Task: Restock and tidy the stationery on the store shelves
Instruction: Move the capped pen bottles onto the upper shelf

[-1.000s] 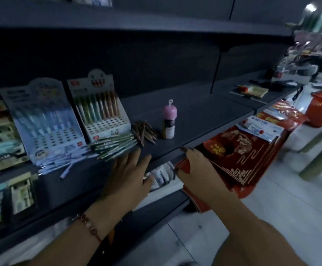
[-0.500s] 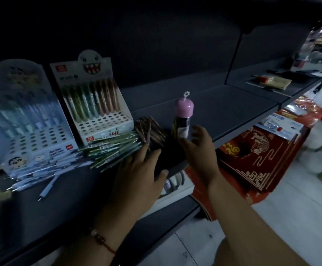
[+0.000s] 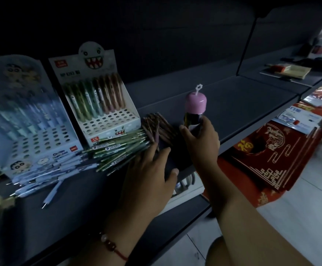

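two hands are at work on the shelf (image 3: 233, 104) and each carries its own risk. your right hand (image 3: 201, 140) has thumb and fingers curled round the dark body of the pink-capped bottle (image 3: 194, 110), which stands upright on the shelf just beyond your knuckles. the grip looks low, under a tall domed cap, so if you lift or slide it fast the top may swing and the bottle could tip toward the brown pens (image 3: 159, 127) lying just to the inside of that hand. your left hand (image 3: 148, 175) lies flat with fingers spread and straight, the fingertips resting against the loose green pens (image 3: 118, 150) fanned out ahead of it. those pens are round and unboxed; a sideways push could roll them off the shelf's front edge, which runs right under your wrist. further out from your left hand, the pale blue pens (image 3: 47, 179) sprawl near that same edge, with tips pointing over it, so a nudge through the pile may send some to the floor. the two display boxes (image 3: 106, 104) beyond the piles stand upright, and a hard shove of the pens could shift them back. move the bottle clear first, slowly.
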The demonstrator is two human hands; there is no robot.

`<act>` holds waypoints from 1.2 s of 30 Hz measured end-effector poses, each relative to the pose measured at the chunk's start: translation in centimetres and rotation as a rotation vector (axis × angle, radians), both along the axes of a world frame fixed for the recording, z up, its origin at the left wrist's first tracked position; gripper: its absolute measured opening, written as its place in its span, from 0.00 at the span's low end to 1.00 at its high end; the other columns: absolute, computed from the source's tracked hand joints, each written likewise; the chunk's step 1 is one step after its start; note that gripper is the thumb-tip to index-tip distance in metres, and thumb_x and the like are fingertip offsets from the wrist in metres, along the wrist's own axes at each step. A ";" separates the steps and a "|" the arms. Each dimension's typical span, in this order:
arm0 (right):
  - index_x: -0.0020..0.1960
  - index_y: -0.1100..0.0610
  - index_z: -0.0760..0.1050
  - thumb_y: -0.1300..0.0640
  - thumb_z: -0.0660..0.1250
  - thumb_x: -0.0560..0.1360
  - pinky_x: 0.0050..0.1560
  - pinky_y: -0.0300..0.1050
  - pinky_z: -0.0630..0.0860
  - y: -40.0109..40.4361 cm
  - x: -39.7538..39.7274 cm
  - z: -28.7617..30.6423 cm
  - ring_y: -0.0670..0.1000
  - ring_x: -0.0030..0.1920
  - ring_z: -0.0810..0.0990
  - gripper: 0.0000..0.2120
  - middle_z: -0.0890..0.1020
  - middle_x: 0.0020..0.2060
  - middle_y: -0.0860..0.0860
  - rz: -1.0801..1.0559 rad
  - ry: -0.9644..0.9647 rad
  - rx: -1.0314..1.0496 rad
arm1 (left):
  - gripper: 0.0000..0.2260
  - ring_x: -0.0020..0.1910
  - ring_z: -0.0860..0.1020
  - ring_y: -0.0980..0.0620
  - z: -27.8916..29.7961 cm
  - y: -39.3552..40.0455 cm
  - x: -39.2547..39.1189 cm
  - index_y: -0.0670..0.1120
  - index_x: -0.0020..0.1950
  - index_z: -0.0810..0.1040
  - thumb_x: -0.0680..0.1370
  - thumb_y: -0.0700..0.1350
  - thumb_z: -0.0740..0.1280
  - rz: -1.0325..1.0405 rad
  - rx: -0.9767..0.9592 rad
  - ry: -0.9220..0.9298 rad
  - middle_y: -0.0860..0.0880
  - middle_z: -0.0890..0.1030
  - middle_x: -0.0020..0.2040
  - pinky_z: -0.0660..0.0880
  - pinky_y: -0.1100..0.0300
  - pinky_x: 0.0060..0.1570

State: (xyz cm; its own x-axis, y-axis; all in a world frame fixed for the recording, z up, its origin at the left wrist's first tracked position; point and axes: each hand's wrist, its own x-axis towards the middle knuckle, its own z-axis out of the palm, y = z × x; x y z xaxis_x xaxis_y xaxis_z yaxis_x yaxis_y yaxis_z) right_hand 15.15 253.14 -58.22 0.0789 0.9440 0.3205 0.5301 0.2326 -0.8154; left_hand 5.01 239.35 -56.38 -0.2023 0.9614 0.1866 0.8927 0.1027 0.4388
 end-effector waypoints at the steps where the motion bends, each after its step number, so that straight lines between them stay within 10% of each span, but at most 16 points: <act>1: 0.60 0.42 0.69 0.32 0.62 0.64 0.50 0.58 0.78 0.0 0.1 -0.1 0.50 0.50 0.80 0.27 0.80 0.48 0.44 0.002 0.018 -0.002 | 0.25 0.75 0.56 0.52 0.0 -0.1 0.0 0.58 0.77 0.59 0.80 0.58 0.59 -0.002 0.002 -0.007 0.56 0.53 0.79 0.59 0.54 0.70; 10: 0.51 0.47 0.77 0.51 0.72 0.73 0.45 0.48 0.79 -2.1 2.1 2.6 0.47 0.43 0.83 0.08 0.84 0.43 0.49 0.249 0.368 -0.106 | 0.24 0.75 0.58 0.53 1.1 -1.0 0.0 0.59 0.76 0.61 0.80 0.58 0.59 0.010 0.021 -0.132 0.58 0.55 0.78 0.62 0.54 0.69; 20: 0.57 0.57 0.77 0.55 0.65 0.76 0.50 0.45 0.80 -8.9 6.9 7.5 0.51 0.47 0.84 0.11 0.85 0.45 0.53 0.790 0.525 -0.680 | 0.12 0.56 0.74 0.65 3.8 -3.5 1.8 0.67 0.62 0.71 0.78 0.60 0.59 -0.036 0.199 -0.841 0.64 0.76 0.56 0.69 0.65 0.45; 25: 0.61 0.63 0.74 0.51 0.67 0.70 0.50 0.50 0.80 -11.7 8.5 7.6 0.56 0.50 0.82 0.24 0.83 0.50 0.59 0.906 0.627 -0.890 | 0.25 0.50 0.83 0.56 5.3 -5.2 3.4 0.66 0.71 0.65 0.73 0.60 0.62 -0.117 0.254 -1.180 0.55 0.82 0.57 0.80 0.58 0.44; 31: 0.63 0.64 0.73 0.51 0.67 0.68 0.54 0.55 0.79 -13.5 9.8 8.1 0.60 0.52 0.81 0.28 0.80 0.54 0.63 0.996 0.687 -0.981 | 0.22 0.48 0.84 0.50 7.2 -7.4 4.6 0.72 0.63 0.71 0.77 0.48 0.68 -0.136 0.278 -1.241 0.52 0.74 0.63 0.81 0.56 0.40; 36: 0.60 0.51 0.76 0.51 0.69 0.75 0.65 0.57 0.74 -17.1 9.7 9.3 0.57 0.56 0.82 0.14 0.84 0.54 0.55 0.893 0.372 -0.639 | 0.25 0.54 0.81 0.54 8.0 -9.1 4.9 0.68 0.65 0.71 0.74 0.46 0.72 -0.164 0.410 -0.988 0.54 0.77 0.62 0.80 0.61 0.48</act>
State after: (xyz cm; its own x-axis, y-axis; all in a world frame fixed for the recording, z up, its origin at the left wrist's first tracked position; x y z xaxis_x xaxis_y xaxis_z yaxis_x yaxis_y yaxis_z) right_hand 24.81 236.02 -48.87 -0.7080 0.6927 -0.1375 0.0873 -0.1074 -0.9904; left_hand 9.91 230.29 -48.41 -0.3143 0.8921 0.3246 0.1146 -0.3037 0.9458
